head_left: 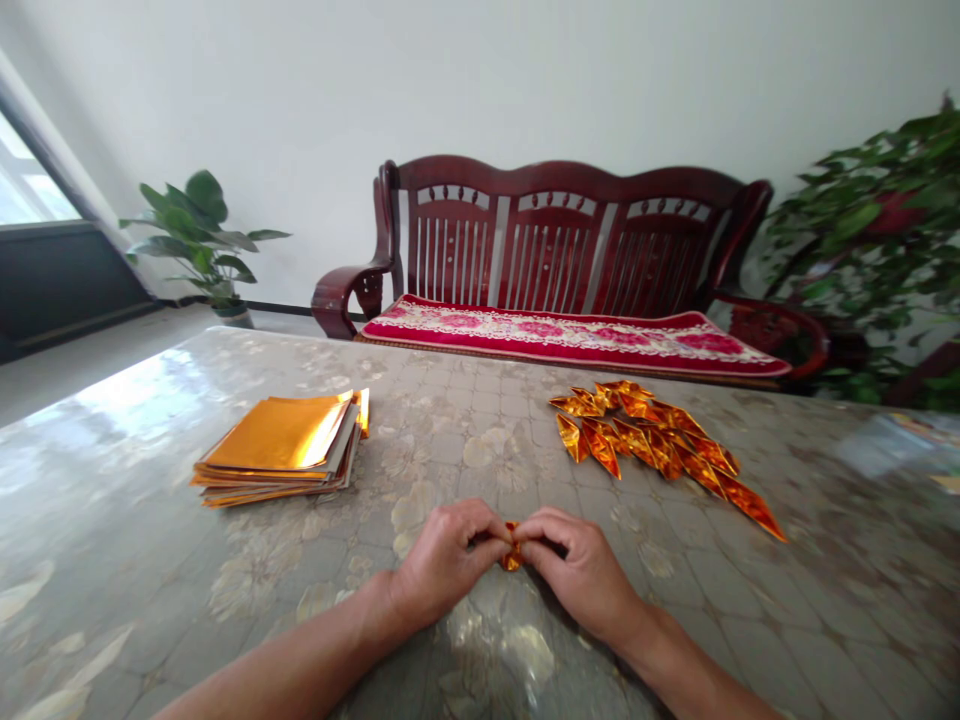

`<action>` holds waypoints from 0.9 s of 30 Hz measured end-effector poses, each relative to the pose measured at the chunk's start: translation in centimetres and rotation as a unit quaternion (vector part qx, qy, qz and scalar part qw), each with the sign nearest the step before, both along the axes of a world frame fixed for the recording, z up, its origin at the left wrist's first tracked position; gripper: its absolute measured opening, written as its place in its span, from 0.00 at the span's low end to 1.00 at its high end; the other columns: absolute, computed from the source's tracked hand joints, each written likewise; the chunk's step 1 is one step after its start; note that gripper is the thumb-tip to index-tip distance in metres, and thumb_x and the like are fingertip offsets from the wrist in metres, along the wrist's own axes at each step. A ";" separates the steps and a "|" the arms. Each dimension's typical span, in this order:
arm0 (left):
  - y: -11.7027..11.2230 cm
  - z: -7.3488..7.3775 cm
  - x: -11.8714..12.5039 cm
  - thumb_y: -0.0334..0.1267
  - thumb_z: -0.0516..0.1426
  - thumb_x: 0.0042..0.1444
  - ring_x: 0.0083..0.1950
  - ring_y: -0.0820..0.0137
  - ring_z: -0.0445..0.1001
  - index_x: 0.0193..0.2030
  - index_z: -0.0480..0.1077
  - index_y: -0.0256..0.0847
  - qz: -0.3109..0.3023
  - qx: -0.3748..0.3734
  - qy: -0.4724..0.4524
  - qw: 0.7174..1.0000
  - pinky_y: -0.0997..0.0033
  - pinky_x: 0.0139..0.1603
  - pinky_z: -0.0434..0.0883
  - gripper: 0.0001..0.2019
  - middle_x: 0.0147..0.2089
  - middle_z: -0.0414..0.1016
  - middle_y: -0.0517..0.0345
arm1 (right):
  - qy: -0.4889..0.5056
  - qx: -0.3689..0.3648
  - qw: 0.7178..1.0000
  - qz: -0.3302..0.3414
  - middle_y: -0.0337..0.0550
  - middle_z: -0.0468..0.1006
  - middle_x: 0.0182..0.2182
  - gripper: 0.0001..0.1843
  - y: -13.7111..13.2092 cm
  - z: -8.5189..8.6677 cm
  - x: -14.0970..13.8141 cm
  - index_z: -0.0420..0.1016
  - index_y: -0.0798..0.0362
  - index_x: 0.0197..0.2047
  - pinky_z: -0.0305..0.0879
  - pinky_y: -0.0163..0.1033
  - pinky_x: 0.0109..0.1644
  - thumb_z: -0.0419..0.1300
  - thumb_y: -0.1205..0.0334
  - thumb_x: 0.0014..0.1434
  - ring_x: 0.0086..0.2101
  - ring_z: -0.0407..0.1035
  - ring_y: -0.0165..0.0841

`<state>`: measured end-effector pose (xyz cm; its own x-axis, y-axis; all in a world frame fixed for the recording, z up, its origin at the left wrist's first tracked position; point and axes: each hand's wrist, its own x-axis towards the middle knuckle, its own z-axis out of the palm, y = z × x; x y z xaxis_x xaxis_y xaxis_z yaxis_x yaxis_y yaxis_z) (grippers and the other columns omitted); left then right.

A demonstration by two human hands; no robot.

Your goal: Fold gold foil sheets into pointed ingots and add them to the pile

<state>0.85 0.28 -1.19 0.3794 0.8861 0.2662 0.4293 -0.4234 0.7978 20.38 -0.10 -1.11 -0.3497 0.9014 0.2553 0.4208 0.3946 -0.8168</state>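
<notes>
My left hand [444, 562] and my right hand [581, 570] meet near the table's front edge. Both are closed in a pinch on one small piece of gold foil paper [512, 556], which is mostly hidden by the fingers. A stack of flat gold foil sheets [283, 447] lies to the left, beyond my left hand. A pile of several folded gold foil pieces [654, 440] lies to the right, beyond my right hand.
The table [150, 560] has a glossy patterned grey-beige cover. Behind it stands a dark red wooden bench [559, 235] with a red floral cushion. A potted plant [201, 235] stands at the left wall and a leafy plant [877, 250] at the right.
</notes>
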 end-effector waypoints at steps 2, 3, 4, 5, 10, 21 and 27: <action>0.0 0.0 0.0 0.32 0.60 0.58 0.35 0.72 0.76 0.32 0.79 0.42 0.004 0.002 -0.001 1.000 0.77 0.39 0.68 0.06 0.32 0.79 0.61 | 0.000 0.000 1.000 0.001 0.39 0.79 0.30 0.09 0.0 -0.1 0.0 0.82 0.49 0.34 0.66 0.33 0.39 0.60 0.70 0.58 0.33 0.73 0.31; -0.1 0.0 0.0 0.32 0.60 0.58 0.35 0.72 0.76 0.32 0.79 0.42 0.004 0.002 -0.002 1.000 0.77 0.39 0.68 0.06 0.32 0.79 0.61 | 0.000 0.001 1.000 0.001 0.39 0.79 0.30 0.09 0.1 -0.1 0.0 0.82 0.49 0.34 0.66 0.33 0.39 0.60 0.70 0.58 0.33 0.73 0.31; -0.1 0.0 0.0 0.32 0.61 0.58 0.35 0.72 0.76 0.32 0.79 0.42 0.004 0.002 -0.004 1.000 0.77 0.39 0.68 0.06 0.32 0.79 0.61 | 0.000 0.002 1.000 0.002 0.38 0.79 0.30 0.09 0.1 -0.2 0.0 0.82 0.49 0.35 0.66 0.33 0.39 0.60 0.70 0.59 0.33 0.73 0.31; -0.1 0.0 0.0 0.32 0.61 0.58 0.35 0.72 0.76 0.32 0.79 0.42 0.004 0.001 -0.005 1.000 0.77 0.39 0.68 0.06 0.32 0.79 0.61 | 0.001 0.002 1.000 0.002 0.38 0.79 0.30 0.09 0.1 -0.2 0.0 0.82 0.49 0.35 0.66 0.33 0.39 0.60 0.70 0.59 0.33 0.73 0.31; -0.1 0.0 -0.1 0.32 0.61 0.58 0.35 0.72 0.76 0.32 0.78 0.42 0.009 -0.005 -0.007 1.000 0.77 0.39 0.68 0.05 0.31 0.79 0.61 | -0.001 0.004 1.000 0.003 0.39 0.79 0.31 0.09 0.0 -0.2 0.1 0.82 0.48 0.35 0.66 0.34 0.40 0.61 0.69 0.59 0.34 0.73 0.31; -0.2 0.0 0.0 0.32 0.61 0.57 0.35 0.72 0.77 0.33 0.79 0.42 0.016 -0.013 -0.013 1.000 0.77 0.38 0.68 0.05 0.32 0.79 0.62 | -0.001 0.010 1.000 0.000 0.39 0.79 0.31 0.08 0.0 -0.2 0.1 0.82 0.48 0.36 0.67 0.33 0.39 0.61 0.69 0.59 0.33 0.74 0.31; -0.1 0.2 0.0 0.33 0.61 0.58 0.35 0.72 0.77 0.33 0.79 0.43 0.016 -0.019 -0.022 0.999 0.77 0.39 0.69 0.05 0.32 0.80 0.62 | 0.005 0.013 1.000 0.001 0.39 0.79 0.31 0.09 0.0 -0.2 0.2 0.82 0.48 0.36 0.67 0.33 0.40 0.61 0.69 0.59 0.34 0.74 0.31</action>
